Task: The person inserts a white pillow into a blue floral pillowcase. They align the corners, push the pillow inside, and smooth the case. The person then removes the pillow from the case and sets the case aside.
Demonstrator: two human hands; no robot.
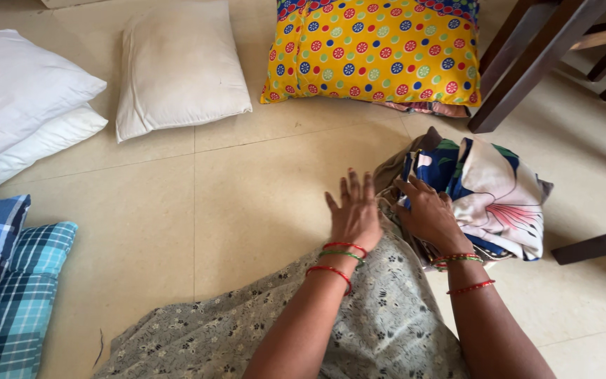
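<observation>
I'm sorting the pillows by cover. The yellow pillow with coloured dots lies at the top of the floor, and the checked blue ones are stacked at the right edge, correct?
Not quite. The head view shows the checked blue pillows at the left edge, not the right. The yellow dotted pillow does lie at the top.

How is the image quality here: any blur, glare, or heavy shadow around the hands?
Head view: soft, even light, no glare on the tiled floor; left hand slightly motion-softened, right hand on the folded floral cloth sharp; faint shadow under the yellow dotted pillow; mild wide-angle bending at the edges.
</observation>
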